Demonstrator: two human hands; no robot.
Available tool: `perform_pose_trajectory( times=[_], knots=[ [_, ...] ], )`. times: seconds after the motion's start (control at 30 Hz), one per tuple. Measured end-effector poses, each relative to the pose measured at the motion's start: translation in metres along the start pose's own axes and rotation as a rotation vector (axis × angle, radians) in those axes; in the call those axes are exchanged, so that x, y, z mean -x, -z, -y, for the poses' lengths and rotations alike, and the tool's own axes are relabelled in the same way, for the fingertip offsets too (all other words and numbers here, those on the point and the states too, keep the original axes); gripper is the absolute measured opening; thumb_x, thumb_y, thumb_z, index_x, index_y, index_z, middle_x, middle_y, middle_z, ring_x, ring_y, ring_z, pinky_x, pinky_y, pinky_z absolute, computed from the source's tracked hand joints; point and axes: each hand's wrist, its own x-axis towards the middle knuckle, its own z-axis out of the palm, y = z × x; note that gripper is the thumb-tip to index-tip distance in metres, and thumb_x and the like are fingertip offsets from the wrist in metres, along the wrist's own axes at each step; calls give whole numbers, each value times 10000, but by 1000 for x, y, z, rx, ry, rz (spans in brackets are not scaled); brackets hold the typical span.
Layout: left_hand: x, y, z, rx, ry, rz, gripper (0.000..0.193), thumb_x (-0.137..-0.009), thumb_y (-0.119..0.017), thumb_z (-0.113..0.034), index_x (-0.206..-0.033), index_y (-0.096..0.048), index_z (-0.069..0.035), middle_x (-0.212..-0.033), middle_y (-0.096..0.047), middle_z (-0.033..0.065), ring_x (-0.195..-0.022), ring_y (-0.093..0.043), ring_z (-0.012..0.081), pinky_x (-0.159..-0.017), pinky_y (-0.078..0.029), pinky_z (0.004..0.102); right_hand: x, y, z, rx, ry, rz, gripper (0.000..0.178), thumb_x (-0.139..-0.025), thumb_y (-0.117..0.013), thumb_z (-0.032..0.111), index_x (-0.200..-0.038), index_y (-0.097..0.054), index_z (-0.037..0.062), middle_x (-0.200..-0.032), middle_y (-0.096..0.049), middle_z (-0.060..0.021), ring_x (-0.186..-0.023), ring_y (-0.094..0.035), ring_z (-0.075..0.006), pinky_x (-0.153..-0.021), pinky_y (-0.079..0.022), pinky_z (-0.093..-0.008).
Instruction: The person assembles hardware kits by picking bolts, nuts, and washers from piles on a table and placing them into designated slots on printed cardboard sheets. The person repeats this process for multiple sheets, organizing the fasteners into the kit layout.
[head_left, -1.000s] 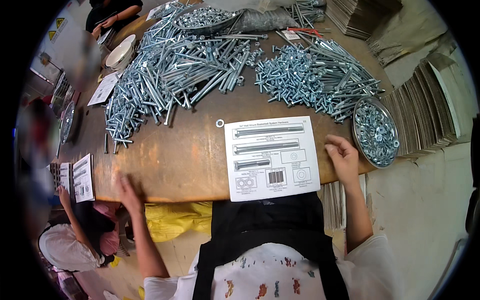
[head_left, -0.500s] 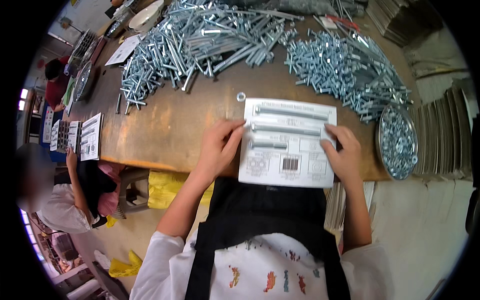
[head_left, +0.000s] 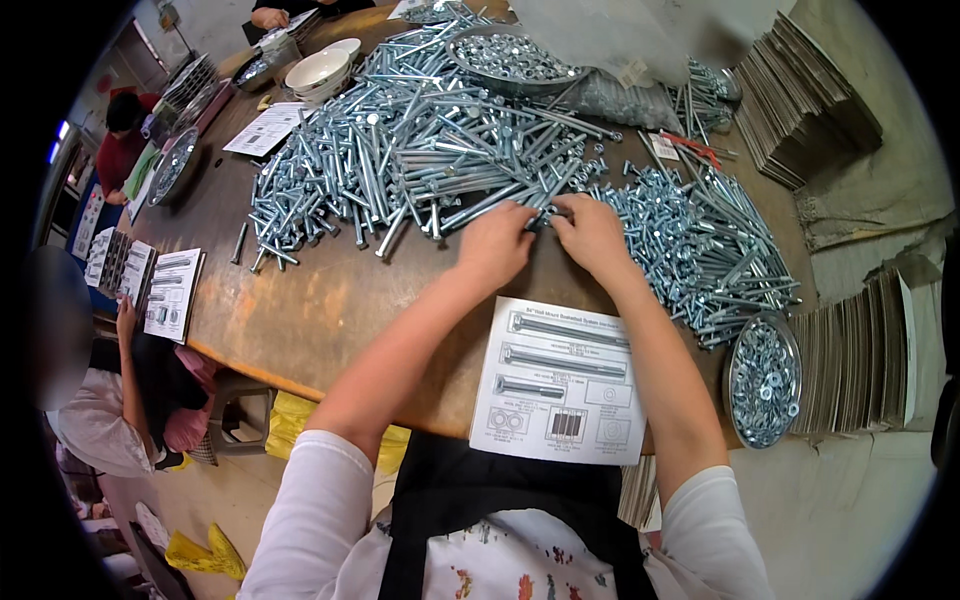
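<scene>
At the near edge of a big heap of long silver hex bolts (head_left: 400, 150), my left hand (head_left: 497, 245) has its fingers bent together, tips down among the bolt ends. Close on its right, my right hand (head_left: 592, 237) pinches at the same spot. Small metal pieces show between the fingertips, but what each hand grips is too small to tell. Behind my forearms, a white printed card (head_left: 535, 385) with bolt pictures lies at the table's front edge, partly covered by the right forearm. A heap of shorter bolts (head_left: 655, 220) lies beside my right hand.
An oval metal tray (head_left: 738, 400) of washers and nuts sits at the table's right edge, near stacked cardboard (head_left: 850, 350). A round tray (head_left: 460, 45) of nuts stands behind the bolts. At left, a co-worker (head_left: 115, 400) holds printed cards (head_left: 172, 300). White bowls (head_left: 318, 72) stand farther back.
Both hands have left the printed card and reached forward to the bolt heap. The card now lies on the table. The view has shifted, showing more of the table's far side.
</scene>
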Motion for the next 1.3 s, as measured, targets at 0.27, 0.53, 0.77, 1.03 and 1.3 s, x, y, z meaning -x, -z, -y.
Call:
perform_pose_trajectory(
  times=[0.27, 0.53, 0.77, 1.03, 1.3],
  knots=[
    [-30, -43, -5, -144, -2, -18, 186, -761, -726, -172, -901, -677, -60, -939, -659, 145, -824, -677, 343, -710, -552, 451, -2, -13, -16, 70, -15, 129, 233, -814, -589, 33, -995, -731, 76, -956, -685, -174, -923, -646, -385, -807, -507, -472],
    [-5, 5, -21, 102, 15, -46, 212, -775, -720, -227, -901, -673, -63, -878, -680, 168, -840, -662, 370, -740, -532, 455, -12, -7, -16, 332, 55, 130, 158, -850, -671, 181, -945, -646, 57, -911, -655, -172, -892, -649, -390, -769, -516, -498],
    [140, 95, -34, 524, 103, 110, 307, -827, -729, -108, -1119, -672, -34, -996, -705, 68, -911, -643, 180, -815, -511, 311, 98, 71, 93, -350, -103, 63, 123, -879, -641, 104, -958, -669, 15, -826, -680, -132, -685, -645, -245, -647, -505, -346],
    [217, 68, -65, 370, 19, 145, 586, -769, -777, -58, -1326, -600, -94, -1030, -714, 47, -948, -612, 236, -776, -504, 347, 210, 50, 142, -327, -185, 232, 118, -823, -723, 41, -934, -728, 3, -804, -659, -94, -640, -625, -180, -602, -491, -287],
    [219, 67, -56, 331, -45, 183, 589, -749, -789, -32, -1309, -613, -74, -1061, -713, 69, -877, -612, 244, -740, -504, 344, 216, 49, 140, -260, -102, 271, 235, -794, -754, 63, -1025, -716, 44, -856, -657, -107, -643, -646, -226, -595, -506, -318]
  ],
)
